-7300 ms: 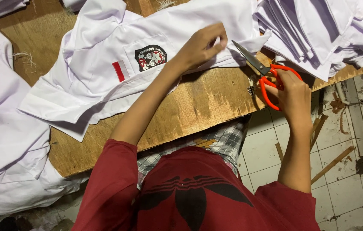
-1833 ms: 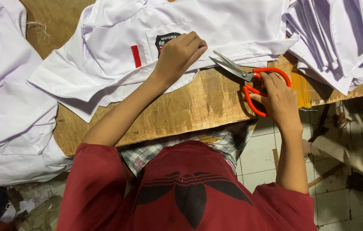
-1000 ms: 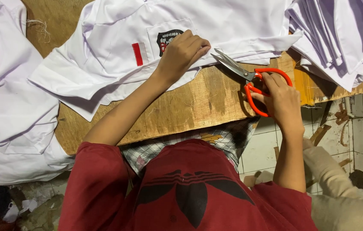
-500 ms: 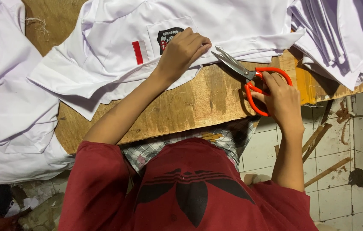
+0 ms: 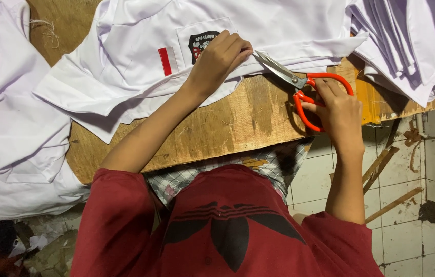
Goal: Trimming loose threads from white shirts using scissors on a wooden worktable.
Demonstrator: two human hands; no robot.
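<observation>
Under the left hand (image 5: 220, 56) lies a white shirt (image 5: 258, 31), spread flat on the wooden table (image 5: 217, 128). That hand rests palm down with its fingers curled together, pressing the cloth at the right edge of the chest pocket, where a dark round badge (image 5: 201, 43) shows just left of the knuckles; a small red strip (image 5: 165, 61) sits farther left of the hand on the same shirt. The left forearm runs from the red sleeve diagonally up and right across the table's bare wood to the shirt's lower hem.

Just right of the left hand's fingertips, the red-handled scissors (image 5: 299, 84) point their steel blades toward it, the tips touching or nearly touching the shirt's hem. The blades appear closed or nearly so. The right hand (image 5: 338, 110) grips the scissors with fingers threaded through the red loops, closed around them, the wrist straight and the forearm dropping down past the table's edge.

Beyond the right hand, up and to its right, a stack of folded white garments (image 5: 412, 41) overhangs the table corner. Far to the left of the left hand, more white shirts (image 5: 12, 128) drape off the table. Below the right forearm lie pale floor tiles (image 5: 407, 220) with wooden sticks (image 5: 381, 169).
</observation>
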